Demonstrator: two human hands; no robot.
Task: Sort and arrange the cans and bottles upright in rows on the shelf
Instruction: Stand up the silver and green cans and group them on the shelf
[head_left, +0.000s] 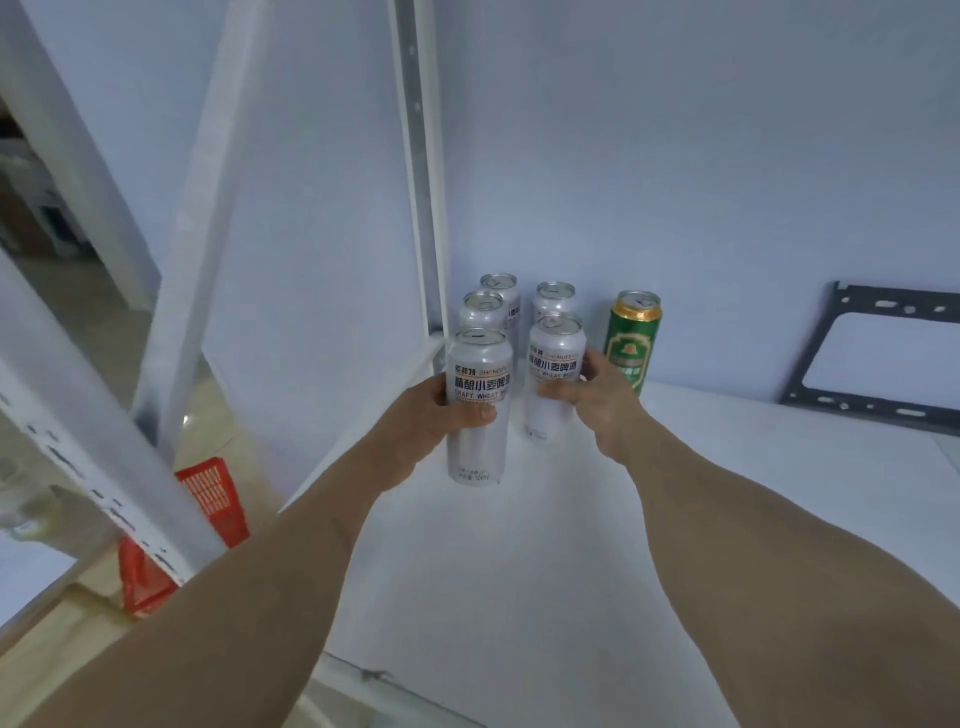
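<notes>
A white shelf (519, 571) fills the middle of the view, its board running from the near edge to a pale wall at the far side, with one white upright post (421, 171) at the far left corner. One black metal bracket (878, 358) leans against the wall at the far right of the shelf. One red plastic basket (208, 499) sits on the floor to the left, below the shelf, partly hidden by a white frame bar.

Six cans stand upright on the shelf near the far left corner: five silver, one green. The silver cans form two rows, three in the left row and two in the right. The left hand (431, 421) grips the near silver can (478, 405) of the left row, thumb across its front; the label reads "CRAFT WHEAT" under Chinese characters, with "500ml" near the base. The right hand (597, 400) grips the second near silver can (553, 379), which bears the same label. One green can (631, 343) with a gold rim stands just right of them; its writing is too blurred to read.
</notes>
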